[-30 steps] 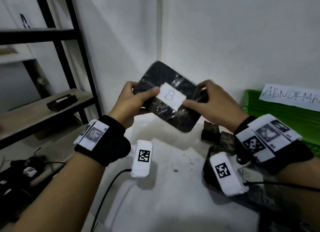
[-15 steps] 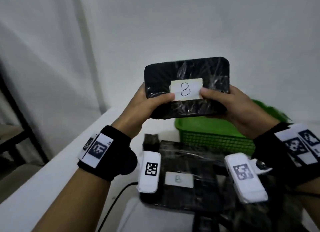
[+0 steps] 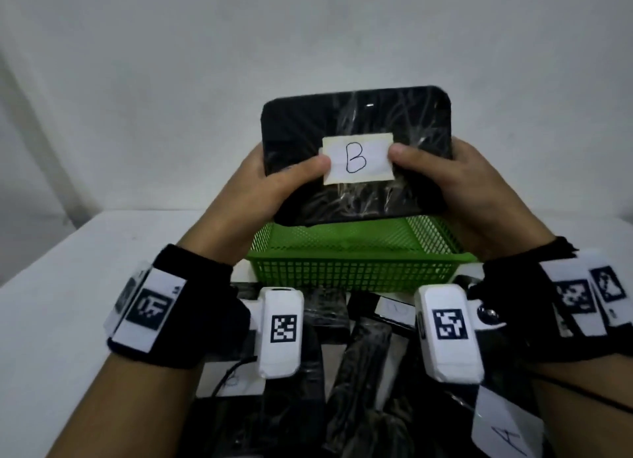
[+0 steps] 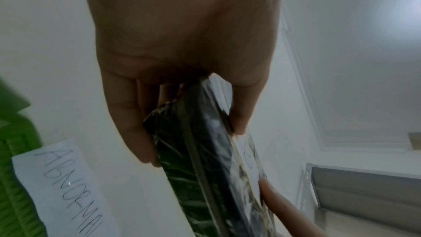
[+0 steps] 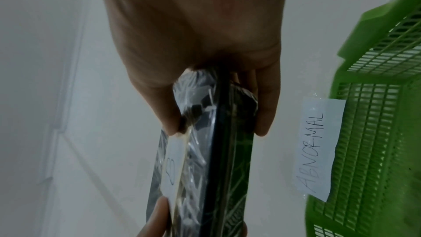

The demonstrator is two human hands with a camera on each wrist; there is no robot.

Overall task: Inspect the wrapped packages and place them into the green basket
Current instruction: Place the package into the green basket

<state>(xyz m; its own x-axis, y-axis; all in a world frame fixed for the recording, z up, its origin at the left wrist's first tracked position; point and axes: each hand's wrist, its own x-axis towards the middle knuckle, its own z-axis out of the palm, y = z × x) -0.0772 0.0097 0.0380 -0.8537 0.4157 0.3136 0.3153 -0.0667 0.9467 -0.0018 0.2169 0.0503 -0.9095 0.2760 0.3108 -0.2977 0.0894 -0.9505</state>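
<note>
Both hands raised: L grip [image 3: 274, 183] & R grip [image 3: 455, 180] pinching.

White flat tabletop [image 3: 78, 286] runs back to pale wall. Green plastic mesh basket [image 3: 356, 269] stands on it toward rear, open top up. Just in front of basket, heap of black packages wrapped in clear film [image 3: 363, 372] lies on surface, overlapping at mixed angles; whether nearest touches basket wall cannot be told. White paper label marked "A" [image 3: 505, 430] sits on heap at near right. Thin black cable [image 3: 226, 379] trails across heap's left edge.
</note>
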